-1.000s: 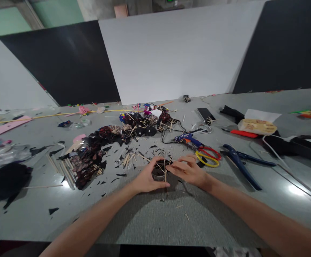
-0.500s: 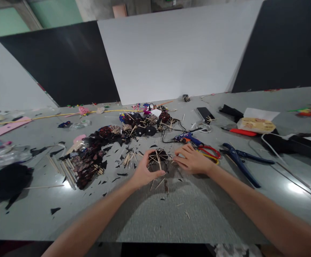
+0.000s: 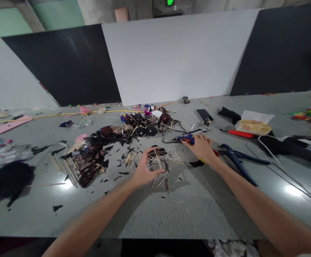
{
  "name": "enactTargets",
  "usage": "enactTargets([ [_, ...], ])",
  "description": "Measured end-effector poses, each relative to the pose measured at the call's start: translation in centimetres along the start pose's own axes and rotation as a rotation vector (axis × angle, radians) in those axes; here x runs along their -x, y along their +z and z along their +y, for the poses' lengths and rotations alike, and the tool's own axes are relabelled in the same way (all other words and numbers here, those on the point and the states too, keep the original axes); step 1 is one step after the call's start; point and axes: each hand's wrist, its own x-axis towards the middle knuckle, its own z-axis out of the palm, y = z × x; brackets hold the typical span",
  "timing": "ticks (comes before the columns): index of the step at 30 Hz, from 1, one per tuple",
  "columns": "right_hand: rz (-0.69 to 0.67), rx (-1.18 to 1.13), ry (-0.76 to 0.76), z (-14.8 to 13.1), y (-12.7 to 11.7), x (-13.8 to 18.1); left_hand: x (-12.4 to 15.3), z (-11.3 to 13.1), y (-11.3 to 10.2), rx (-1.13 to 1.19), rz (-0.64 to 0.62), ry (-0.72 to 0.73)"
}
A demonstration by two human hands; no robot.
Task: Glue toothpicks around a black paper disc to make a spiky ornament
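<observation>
My left hand pinches a small round piece of thin wooden sticks and dark material between thumb and fingers. A clear ring shows just under it on the table. My right hand is closed around the handle end of a blue hot glue gun, which lies with its nozzle to the left; the handle is mostly hidden by the fingers. Short wooden sticks lie in a small heap left of the held piece. Dark scraps are scattered about.
Behind stands a cluster of dark stick-spoked pieces. Dark crumpled material is piled at left. Blue-handled cutters, a red utility knife, a phone and a yellow wipes pack lie at right.
My right hand has moved right and away from the held piece to the glue gun and taken hold of it. My left hand keeps its pinch in nearly the same place.
</observation>
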Motion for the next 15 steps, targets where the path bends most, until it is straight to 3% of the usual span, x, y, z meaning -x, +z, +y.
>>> enactTargets([
  [3,0.029,-0.021,-0.04,0.3,0.6,0.1,0.1,0.3,0.0,-0.05,-0.014,0.057],
  [7,0.202,-0.094,-0.037,0.2,0.8,0.2,0.0,0.2,0.0,-0.152,0.022,0.114],
  [11,0.395,-0.237,0.037,0.0,-0.1,0.2,-0.1,-0.1,-0.1,-0.291,0.083,0.145],
  [15,0.456,-0.445,0.06,-0.4,-1.2,0.3,-0.2,-0.2,-0.2,-0.306,0.107,0.149],
])
